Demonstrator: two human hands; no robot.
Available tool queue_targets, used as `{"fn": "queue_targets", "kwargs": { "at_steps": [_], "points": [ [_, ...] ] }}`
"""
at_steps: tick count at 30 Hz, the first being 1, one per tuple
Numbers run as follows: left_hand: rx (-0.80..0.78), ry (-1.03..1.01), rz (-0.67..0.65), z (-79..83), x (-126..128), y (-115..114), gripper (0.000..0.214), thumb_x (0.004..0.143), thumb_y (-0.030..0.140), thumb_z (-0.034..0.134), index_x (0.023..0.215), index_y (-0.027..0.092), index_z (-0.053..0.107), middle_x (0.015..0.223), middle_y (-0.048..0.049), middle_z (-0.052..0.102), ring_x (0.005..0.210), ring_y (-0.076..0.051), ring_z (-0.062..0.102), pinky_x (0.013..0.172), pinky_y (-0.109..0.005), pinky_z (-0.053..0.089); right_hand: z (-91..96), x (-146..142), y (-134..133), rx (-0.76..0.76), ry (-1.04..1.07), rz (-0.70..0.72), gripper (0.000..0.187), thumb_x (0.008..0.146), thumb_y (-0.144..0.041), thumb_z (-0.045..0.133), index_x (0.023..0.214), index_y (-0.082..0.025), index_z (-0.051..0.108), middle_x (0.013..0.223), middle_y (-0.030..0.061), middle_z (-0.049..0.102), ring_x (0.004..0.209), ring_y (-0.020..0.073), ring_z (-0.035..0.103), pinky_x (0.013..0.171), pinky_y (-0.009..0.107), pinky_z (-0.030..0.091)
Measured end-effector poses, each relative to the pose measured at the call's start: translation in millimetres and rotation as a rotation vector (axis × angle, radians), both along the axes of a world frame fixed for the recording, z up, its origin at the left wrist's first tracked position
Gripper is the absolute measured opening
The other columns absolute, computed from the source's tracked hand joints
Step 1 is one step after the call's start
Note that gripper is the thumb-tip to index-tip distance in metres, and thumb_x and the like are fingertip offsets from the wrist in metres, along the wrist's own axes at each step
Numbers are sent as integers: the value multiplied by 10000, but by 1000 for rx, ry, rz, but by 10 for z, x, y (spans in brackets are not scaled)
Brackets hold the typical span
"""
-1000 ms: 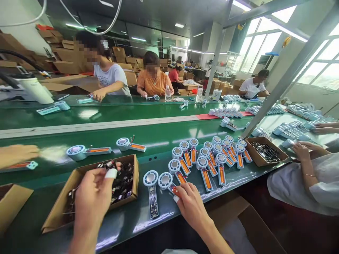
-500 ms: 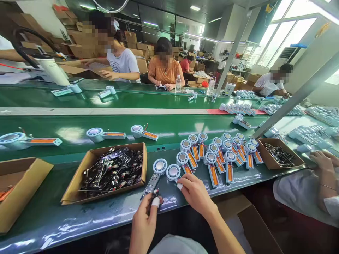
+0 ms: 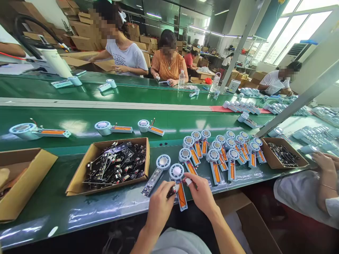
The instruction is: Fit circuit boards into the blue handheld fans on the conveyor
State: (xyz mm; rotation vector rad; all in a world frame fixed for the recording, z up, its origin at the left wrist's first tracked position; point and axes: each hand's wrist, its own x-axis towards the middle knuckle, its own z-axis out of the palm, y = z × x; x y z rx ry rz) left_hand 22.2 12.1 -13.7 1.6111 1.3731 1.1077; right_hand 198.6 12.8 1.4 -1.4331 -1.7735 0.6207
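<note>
In front of me lies a light-blue handheld fan (image 3: pixel 176 171), its open handle lined with an orange strip and pointing towards me. My left hand (image 3: pixel 159 200) pinches a small black circuit board (image 3: pixel 171 191) over the left side of that handle. At the right of the fan's neck is my right hand (image 3: pixel 201 192), its white-covered fingertip and thumb drawn together; whatever they pinch is too small to make out. To the left lies another fan (image 3: pixel 163 162), with a circuit board (image 3: pixel 153 181) set along its handle.
A cardboard box (image 3: pixel 67 190) heaped with circuit boards stands on the left, beside another box (image 3: pixel 31 187). Several open fans (image 3: pixel 214 155) cluster on the right. More fans (image 3: pixel 102 127) rest on the green belt (image 3: pixel 180 121). Co-workers sit opposite; a person's arm (image 3: pixel 324 169) is at right.
My left hand has moved right and up with the circuit board, to the near fan's handle. My right hand has shifted slightly right, uncovering that handle. The whole view has shifted a little.
</note>
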Motion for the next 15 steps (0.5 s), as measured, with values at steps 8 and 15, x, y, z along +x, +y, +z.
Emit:
{"fn": "queue_targets", "kwargs": {
  "at_steps": [8,15],
  "points": [
    [-299,-262,20,61,-67,41,254,737,427,634,771,202,746,755,-40,727,771,-245,652,756,-339,527,285,-213,-107,228,-310,330,592,811,38,443,1340,-202,560,1229,93,680,1021,232,612,902,385,558],
    [-451,-322,60,23,-80,-20,382,734,535,665,760,159,725,502,69,433,491,-122,388,479,-230,331,45,-260,-35,251,-347,285,414,861,40,440,1148,-189,631,1038,79,718,828,218,592,746,342,540]
  ]
}}
